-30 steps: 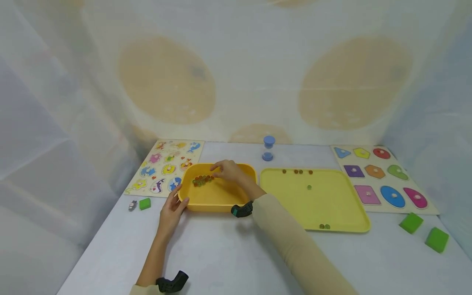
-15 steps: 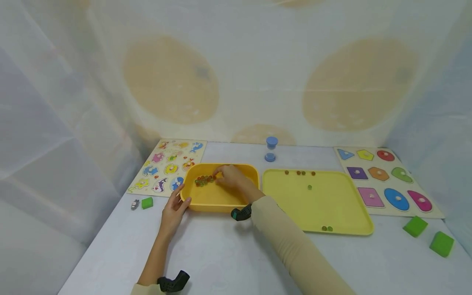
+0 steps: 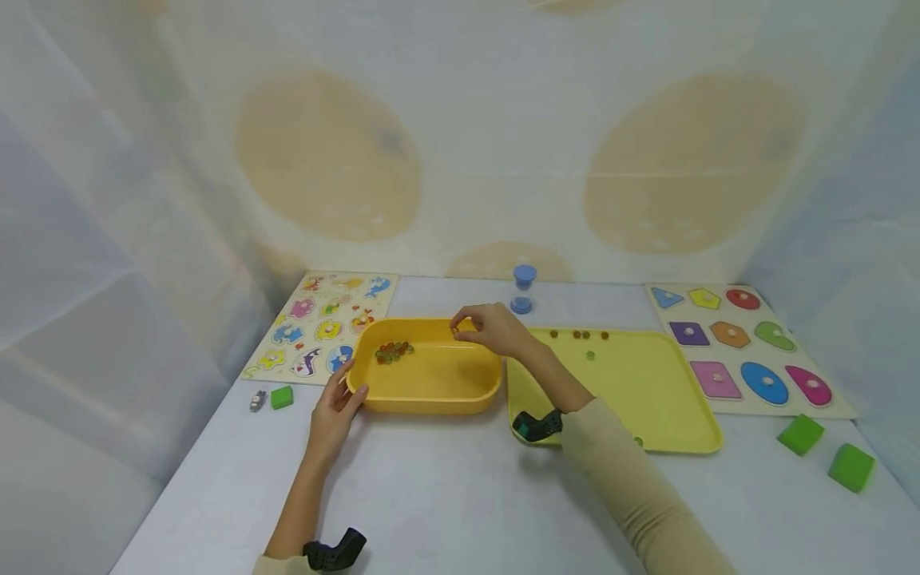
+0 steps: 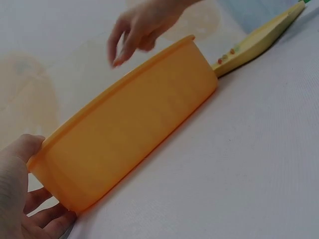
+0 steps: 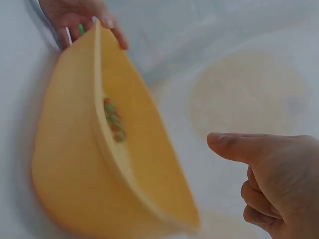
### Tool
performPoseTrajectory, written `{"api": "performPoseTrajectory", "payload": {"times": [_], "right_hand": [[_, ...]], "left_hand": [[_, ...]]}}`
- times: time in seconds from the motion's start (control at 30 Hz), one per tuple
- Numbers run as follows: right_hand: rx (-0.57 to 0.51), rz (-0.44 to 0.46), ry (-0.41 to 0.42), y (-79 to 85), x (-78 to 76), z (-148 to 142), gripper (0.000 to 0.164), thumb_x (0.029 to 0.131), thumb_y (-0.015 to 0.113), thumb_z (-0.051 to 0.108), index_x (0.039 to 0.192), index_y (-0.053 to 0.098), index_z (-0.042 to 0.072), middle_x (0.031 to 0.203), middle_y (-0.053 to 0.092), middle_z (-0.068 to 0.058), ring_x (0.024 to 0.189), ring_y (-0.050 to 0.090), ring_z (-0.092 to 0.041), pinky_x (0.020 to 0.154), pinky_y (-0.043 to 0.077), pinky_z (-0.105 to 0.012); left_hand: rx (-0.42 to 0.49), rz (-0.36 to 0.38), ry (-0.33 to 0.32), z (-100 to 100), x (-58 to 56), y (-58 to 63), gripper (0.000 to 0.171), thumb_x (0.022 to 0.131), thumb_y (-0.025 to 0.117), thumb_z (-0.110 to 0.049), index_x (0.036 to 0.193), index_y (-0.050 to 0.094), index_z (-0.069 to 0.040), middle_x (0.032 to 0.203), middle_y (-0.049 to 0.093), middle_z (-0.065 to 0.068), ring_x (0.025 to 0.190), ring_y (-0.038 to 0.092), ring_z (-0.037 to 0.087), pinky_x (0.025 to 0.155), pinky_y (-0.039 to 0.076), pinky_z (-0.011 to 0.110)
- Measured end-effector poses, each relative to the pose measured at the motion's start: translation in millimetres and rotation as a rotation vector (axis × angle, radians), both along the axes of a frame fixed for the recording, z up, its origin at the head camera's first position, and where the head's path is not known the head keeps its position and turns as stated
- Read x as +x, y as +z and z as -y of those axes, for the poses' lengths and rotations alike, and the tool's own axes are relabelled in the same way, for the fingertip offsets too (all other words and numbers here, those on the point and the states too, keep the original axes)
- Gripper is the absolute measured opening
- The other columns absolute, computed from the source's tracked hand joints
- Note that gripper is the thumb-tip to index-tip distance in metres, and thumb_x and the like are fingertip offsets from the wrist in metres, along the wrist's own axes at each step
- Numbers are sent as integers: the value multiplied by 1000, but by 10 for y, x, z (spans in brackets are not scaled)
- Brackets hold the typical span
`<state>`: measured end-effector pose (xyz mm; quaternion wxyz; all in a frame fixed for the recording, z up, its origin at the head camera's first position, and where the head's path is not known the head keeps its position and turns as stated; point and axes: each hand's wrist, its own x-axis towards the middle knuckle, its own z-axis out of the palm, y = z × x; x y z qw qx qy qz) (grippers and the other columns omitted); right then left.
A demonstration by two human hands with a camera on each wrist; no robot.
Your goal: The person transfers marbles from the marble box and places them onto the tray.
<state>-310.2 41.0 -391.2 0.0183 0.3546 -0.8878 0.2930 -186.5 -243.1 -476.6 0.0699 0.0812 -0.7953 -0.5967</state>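
Observation:
In the head view, a deep yellow tub (image 3: 431,375) stands left of centre. My left hand (image 3: 335,411) holds its left end, thumb at the rim and fingers against the wall, as the left wrist view also shows. A cluster of red and green glass marbles (image 3: 392,353) lies at the left inside the tub. Above the tub's far right rim, my right hand (image 3: 492,329) pinches a small orange-red marble (image 4: 117,62) between thumb and fingertips. The right wrist view hides that marble behind the thumb.
A flat yellow tray (image 3: 625,391) lies right of the tub, with several marbles along its far edge and a green marble (image 3: 590,355) further in. Peg puzzles (image 3: 309,327) flank both sides. Behind stands a blue sand timer (image 3: 523,289); green blocks (image 3: 801,435) lie right.
My right hand has risen from the tub's floor and moved right, taking a marble from the cluster. The green marble in the tray has rolled slightly left. My left hand stays on the tub.

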Motion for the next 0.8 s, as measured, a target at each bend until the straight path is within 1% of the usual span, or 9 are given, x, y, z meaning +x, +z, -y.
{"api": "performPoseTrajectory", "payload": {"times": [0.03,0.07,0.17,0.3,0.43,0.53,0.63,0.7,0.8], "right_hand": [[-17,-11,-9,23,28,-136,21,83,64,28,99,67,16,52,36,2,47,28,-12,44,24,-22],[-31,-24,-29,31,58,-277,21,83,63,29,99,66,16,51,31,3,46,24,-11,43,22,-21],[-75,-43,-100,-35,146,-718,20,83,63,29,97,67,16,50,27,5,44,21,-8,42,21,-21],[-80,-22,-228,-262,271,-1267,20,82,65,29,97,67,16,50,29,5,43,22,-8,40,22,-22],[-36,23,-320,-523,359,-1642,21,81,66,29,97,67,16,50,31,5,44,23,-8,39,22,-22],[-11,73,-351,-670,405,-1809,21,80,66,28,97,68,15,51,32,6,45,24,-7,40,22,-21],[6,117,-346,-739,424,-1878,23,81,65,28,100,67,13,51,32,6,46,24,-7,41,22,-21],[15,115,-337,-725,419,-1868,25,82,65,28,102,66,13,51,31,6,45,22,-7,41,22,-21],[11,90,-321,-594,397,-1752,28,82,64,26,105,65,11,49,32,5,42,26,-7,39,23,-21]], "left_hand": [[-2,-4,3,2,1,1,51,87,57,-35,133,35,-42,145,25,-7,126,39,23,93,42,30],[-6,-5,3,5,3,3,52,87,56,-35,133,34,-42,146,25,-7,126,39,23,93,42,30],[-13,-6,3,5,6,12,52,87,56,-35,134,34,-40,146,25,-7,126,39,24,94,42,31],[-13,4,-1,-5,8,19,53,87,56,-37,135,33,-40,146,24,-8,127,37,24,95,41,32],[-18,11,-3,-2,6,20,54,87,55,-38,135,32,-40,146,22,-8,128,36,25,95,41,33],[-19,14,-1,-1,7,24,54,87,55,-38,135,32,-41,146,22,-8,128,36,24,95,41,33],[-14,19,2,-1,10,28,53,87,55,-38,135,32,-41,146,22,-9,128,36,24,95,41,33],[-12,23,6,-3,12,31,53,87,56,-37,134,33,-41,146,22,-9,127,37,24,95,41,33],[-3,29,8,-13,4,27,53,87,56,-36,134,33,-43,146,22,-9,127,37,25,95,41,33]]}}
